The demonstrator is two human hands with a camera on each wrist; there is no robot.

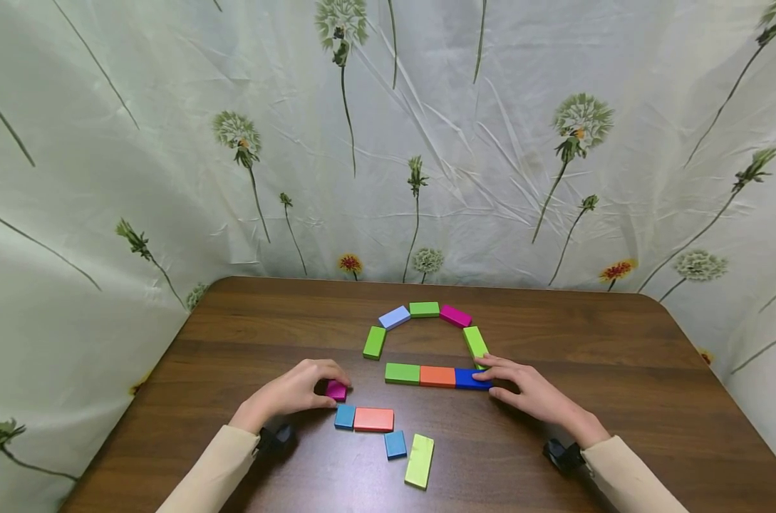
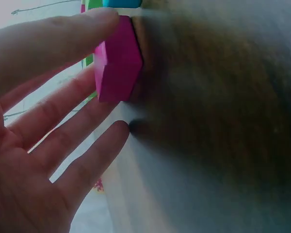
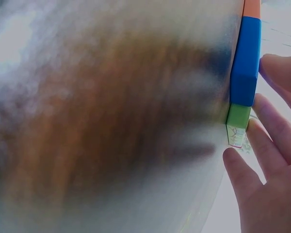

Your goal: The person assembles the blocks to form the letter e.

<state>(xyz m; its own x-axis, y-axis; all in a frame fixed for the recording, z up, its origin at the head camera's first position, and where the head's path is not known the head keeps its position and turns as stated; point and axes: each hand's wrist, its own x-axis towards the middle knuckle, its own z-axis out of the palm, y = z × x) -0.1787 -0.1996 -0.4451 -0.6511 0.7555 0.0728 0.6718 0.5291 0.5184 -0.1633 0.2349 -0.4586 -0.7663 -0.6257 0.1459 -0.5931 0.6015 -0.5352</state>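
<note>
Head view: pinching small magenta rectangular block (image 1: 338,391) in nearer left hand (image 1: 296,388), lying left of green oblong block (image 1: 402,373); touching royal-blue oblong block (image 1: 464,380), running crosswise, with right hand (image 1: 534,392) spread.

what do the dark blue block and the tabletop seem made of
Dark blue block: probably painted wood or plastic, smooth and satin, given its even color and crisp edges. Tabletop: wood or wood-look laminate, semi-gloss, showing brown grain and soft glare.

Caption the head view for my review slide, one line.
The left hand grips a magenta block; the right hand touches the blue block ending a three-block row.
</note>
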